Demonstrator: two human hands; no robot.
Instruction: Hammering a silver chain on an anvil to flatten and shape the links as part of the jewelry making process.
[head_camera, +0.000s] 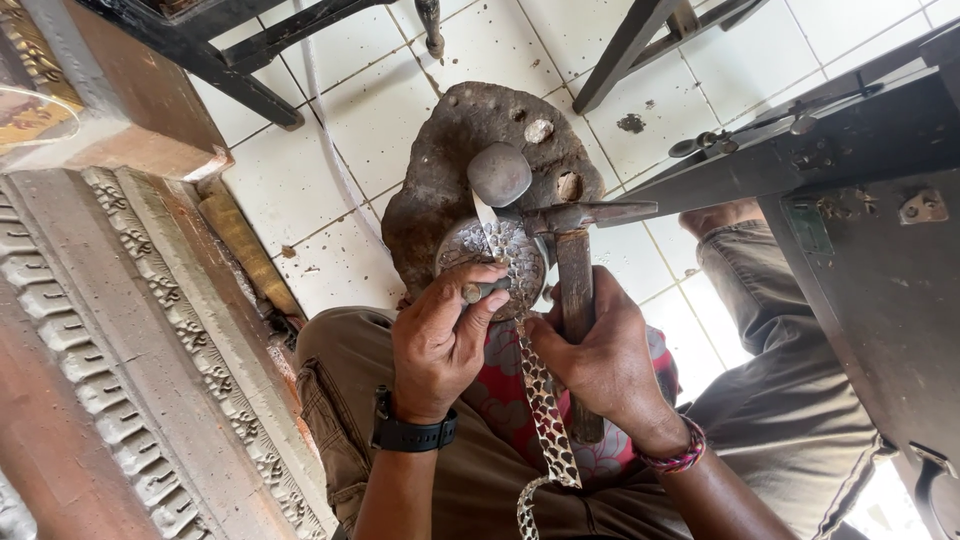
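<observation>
My left hand pinches a small metal punch against a perforated, patterned metal strip. The strip runs from my lap up onto a round steel block set in a dark, pitted stump-like base. A domed metal stake stands just behind the block. My right hand grips the wooden handle of a hammer, its head hovering over the strip's upper end, close to the punch. I wear a black watch on the left wrist and a beaded bracelet on the right.
A carved wooden frame runs along the left. A dark workbench with tools on it stands at the right. Black chair legs cross the white tiled floor behind the base. A red patterned cloth lies on my lap.
</observation>
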